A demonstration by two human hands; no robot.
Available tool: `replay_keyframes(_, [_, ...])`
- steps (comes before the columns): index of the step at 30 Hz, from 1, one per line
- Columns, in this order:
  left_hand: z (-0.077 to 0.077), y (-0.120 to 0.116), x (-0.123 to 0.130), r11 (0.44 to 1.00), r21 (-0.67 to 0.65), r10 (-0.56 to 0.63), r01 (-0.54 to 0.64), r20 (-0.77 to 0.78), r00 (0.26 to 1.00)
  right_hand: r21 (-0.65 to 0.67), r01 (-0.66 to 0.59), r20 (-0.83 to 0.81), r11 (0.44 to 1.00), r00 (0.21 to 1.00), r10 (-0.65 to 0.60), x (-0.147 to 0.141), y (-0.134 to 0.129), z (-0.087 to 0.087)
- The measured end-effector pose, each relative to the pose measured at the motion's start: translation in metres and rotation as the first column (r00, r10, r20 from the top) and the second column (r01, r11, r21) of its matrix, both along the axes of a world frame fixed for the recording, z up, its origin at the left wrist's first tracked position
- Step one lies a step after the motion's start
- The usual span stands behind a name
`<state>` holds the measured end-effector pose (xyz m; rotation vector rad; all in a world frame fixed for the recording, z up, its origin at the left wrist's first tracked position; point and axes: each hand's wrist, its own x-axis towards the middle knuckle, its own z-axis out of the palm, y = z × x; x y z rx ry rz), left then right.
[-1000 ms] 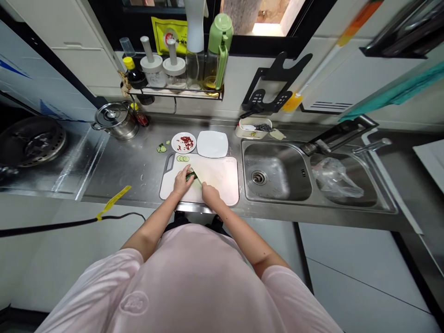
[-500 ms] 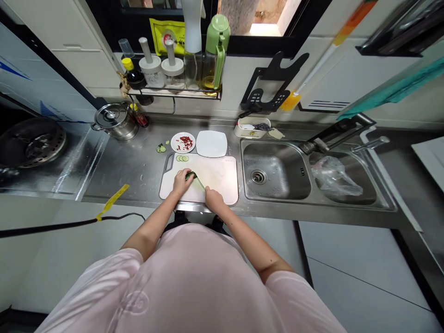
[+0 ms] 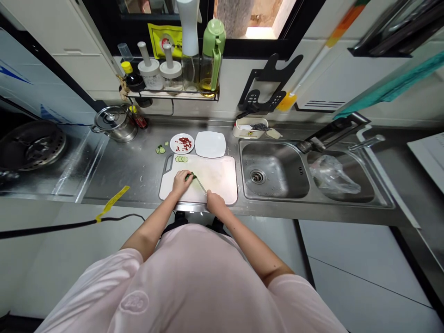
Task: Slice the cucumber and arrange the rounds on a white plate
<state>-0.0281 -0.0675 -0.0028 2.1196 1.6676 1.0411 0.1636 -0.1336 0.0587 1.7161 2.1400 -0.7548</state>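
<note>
On the white cutting board [image 3: 219, 178], my left hand [image 3: 181, 182] is closed on a dark green cucumber piece [image 3: 189, 176]. My right hand [image 3: 215, 202] grips the handle of a knife [image 3: 200, 184], whose blade reaches up and left to the cucumber. Pale cucumber slices [image 3: 181, 159] lie overlapping at the board's upper left. Behind the board stand a round plate [image 3: 173, 144] with chopped red pieces and a bare white square plate [image 3: 210, 144]. Small green cucumber pieces [image 3: 160, 149] rest on the steel counter left of the round plate.
To the right is a double sink [image 3: 274, 171] with a clear plastic bag [image 3: 333, 175] in its right basin. A lidded steel pot [image 3: 116, 122] stands at the back left, near a wok [image 3: 29, 143]. Bottles and jars line a wall rack [image 3: 173, 94].
The view has shifted slightly. My right hand and the knife have moved a little to the right and down; my left hand stays on the cucumber.
</note>
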Motion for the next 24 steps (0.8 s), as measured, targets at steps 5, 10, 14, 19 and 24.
replay_keyframes(5, [0.003,-0.001,0.0,1.0,0.002,-0.003,0.003,0.001,1.0,-0.003,0.012,-0.017,1.0,1.0,-0.012,0.002,0.001,0.002])
replay_keyframes(10, [0.005,-0.002,0.001,1.0,-0.011,0.004,-0.004,-0.015,1.0,0.016,0.037,-0.03,0.999,0.999,-0.037,0.005,0.002,0.005])
replay_keyframes(14, [0.006,-0.003,0.002,1.0,-0.009,0.006,-0.006,-0.01,1.0,0.034,0.036,-0.052,0.999,0.998,-0.034,0.009,0.003,0.01])
replay_keyframes(19, [0.008,-0.004,0.002,0.999,-0.037,0.011,-0.011,-0.01,1.0,0.043,0.062,-0.049,0.997,0.997,-0.06,0.013,0.006,0.02])
replay_keyframes(24, [0.01,-0.005,0.001,0.995,-0.097,0.019,-0.02,-0.011,1.0,0.076,0.062,-0.068,0.995,0.996,-0.057,0.014,0.008,0.024])
